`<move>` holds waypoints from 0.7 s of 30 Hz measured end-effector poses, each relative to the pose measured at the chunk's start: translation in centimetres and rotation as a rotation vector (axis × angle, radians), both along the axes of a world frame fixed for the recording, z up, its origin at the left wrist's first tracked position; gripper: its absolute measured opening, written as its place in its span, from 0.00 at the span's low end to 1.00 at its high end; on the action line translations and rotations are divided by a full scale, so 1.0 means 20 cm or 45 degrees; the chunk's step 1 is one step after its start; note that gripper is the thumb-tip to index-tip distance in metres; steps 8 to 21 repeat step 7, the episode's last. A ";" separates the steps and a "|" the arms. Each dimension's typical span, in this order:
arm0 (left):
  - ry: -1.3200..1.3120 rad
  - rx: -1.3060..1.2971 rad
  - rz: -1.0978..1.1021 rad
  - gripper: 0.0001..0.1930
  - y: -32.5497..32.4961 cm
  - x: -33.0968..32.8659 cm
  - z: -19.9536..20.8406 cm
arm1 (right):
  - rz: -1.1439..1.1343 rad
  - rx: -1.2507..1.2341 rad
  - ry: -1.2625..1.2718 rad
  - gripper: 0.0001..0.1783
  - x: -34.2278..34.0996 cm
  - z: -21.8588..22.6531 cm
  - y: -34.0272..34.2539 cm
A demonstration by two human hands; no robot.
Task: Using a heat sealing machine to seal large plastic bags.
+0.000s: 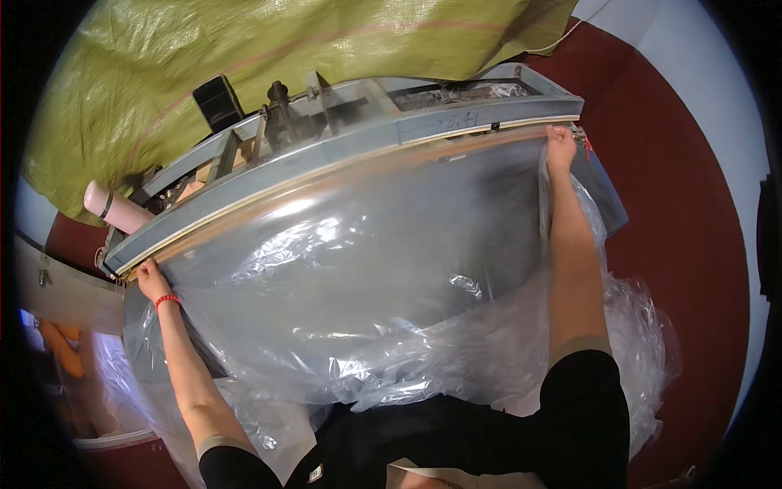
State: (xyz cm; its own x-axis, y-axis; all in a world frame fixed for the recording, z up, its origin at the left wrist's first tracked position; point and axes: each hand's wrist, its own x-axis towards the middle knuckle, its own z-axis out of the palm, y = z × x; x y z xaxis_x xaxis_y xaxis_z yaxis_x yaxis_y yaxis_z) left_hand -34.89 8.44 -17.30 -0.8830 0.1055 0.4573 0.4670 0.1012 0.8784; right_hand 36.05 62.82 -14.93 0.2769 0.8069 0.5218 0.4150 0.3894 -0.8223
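A wide sheet of clear plastic film [326, 285] spreads over the surface in front of me, its upper edge along a long grey metal machine frame [342, 151]. At the frame's left end, my left hand [152, 280], with a red bead bracelet at the wrist, is closed on the film's corner. Out at the far right end, my right hand [560, 148] pinches the opposite corner. Between the hands the film is stretched fairly flat beside a pale strip on the frame. Its lower part bunches in shiny folds near my body.
Behind the frame hangs a yellow-green woven tarp [285, 41]. A pink bottle [116, 205] lies at the frame's left end, and a black phone-like object [217, 103] leans at its back. Loose film [639, 350] spills down at the right over the dark red floor [684, 244].
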 end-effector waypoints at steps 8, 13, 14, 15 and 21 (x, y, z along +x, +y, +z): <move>-0.183 0.179 0.044 0.11 -0.02 0.00 0.04 | -0.152 -0.125 -0.003 0.12 -0.08 0.11 -0.10; -0.183 0.179 0.044 0.11 -0.02 0.00 0.04 | -0.152 -0.125 -0.003 0.12 -0.08 0.11 -0.10; -0.183 0.179 0.044 0.11 -0.02 0.00 0.04 | -0.152 -0.125 -0.003 0.12 -0.08 0.11 -0.10; -0.183 0.179 0.044 0.11 -0.02 0.00 0.04 | -0.152 -0.125 -0.003 0.12 -0.08 0.11 -0.10; -0.183 0.179 0.044 0.11 -0.02 0.00 0.04 | -0.152 -0.125 -0.003 0.12 -0.08 0.11 -0.10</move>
